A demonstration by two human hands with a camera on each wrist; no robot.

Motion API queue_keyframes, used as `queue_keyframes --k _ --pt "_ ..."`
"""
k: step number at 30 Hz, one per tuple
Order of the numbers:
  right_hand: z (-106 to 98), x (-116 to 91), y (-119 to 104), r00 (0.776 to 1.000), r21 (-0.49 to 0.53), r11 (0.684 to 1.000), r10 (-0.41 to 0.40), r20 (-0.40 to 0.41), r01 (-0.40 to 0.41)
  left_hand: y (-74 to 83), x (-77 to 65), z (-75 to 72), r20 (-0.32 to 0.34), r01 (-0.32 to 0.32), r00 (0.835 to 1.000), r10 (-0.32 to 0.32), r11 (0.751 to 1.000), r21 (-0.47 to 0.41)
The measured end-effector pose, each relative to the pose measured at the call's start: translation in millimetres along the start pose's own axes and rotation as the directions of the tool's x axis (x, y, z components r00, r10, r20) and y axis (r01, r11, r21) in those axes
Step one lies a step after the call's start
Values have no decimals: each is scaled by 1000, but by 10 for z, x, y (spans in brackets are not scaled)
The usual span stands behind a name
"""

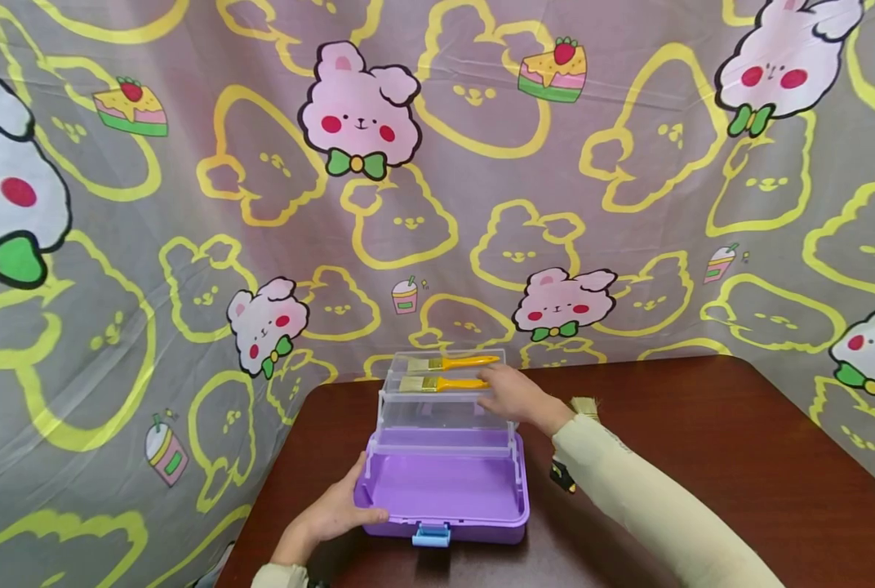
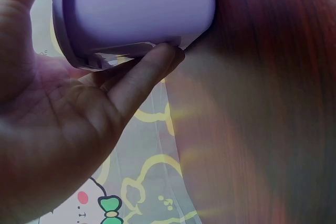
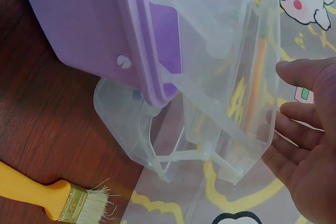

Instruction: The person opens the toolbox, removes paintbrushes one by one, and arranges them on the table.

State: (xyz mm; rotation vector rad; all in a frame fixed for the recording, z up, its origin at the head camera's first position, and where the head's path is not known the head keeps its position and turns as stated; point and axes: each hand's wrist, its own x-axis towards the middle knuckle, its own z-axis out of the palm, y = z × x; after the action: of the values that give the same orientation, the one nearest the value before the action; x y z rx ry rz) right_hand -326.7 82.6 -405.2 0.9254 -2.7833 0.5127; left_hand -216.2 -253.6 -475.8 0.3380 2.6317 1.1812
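A purple storage box stands on the table with its blue latch facing me and its clear trays raised at the back. Two paintbrushes with yellow handles, an upper brush and a lower brush, lie in the raised tray part. My left hand grips the box's front left corner, thumb along the front, fingers on the side. My right hand is at the tray's right end, over the lower handle's tip. In the right wrist view its loose fingertips are right at the tray's edge.
Another paintbrush with a yellow handle lies on the brown table right of the box, partly behind my right forearm in the head view. A small black object is beside that forearm. A patterned cloth hangs behind the table.
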Motion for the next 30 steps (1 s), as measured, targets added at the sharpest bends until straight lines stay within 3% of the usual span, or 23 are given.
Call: queue_keyframes --k 14,24,30 --pt "79 65 -84 1000 -87 996 23 21 -22 -20 -23 -17 12 -25 1000 25 1000 -7" --pt "120 59 -92 998 -116 992 -46 -31 42 -7 -43 -24 19 -14 1000 14 1000 -4" --pt "150 51 -100 997 -79 995 -66 -41 62 -6 -45 -31 18 -13 1000 13 1000 -3"
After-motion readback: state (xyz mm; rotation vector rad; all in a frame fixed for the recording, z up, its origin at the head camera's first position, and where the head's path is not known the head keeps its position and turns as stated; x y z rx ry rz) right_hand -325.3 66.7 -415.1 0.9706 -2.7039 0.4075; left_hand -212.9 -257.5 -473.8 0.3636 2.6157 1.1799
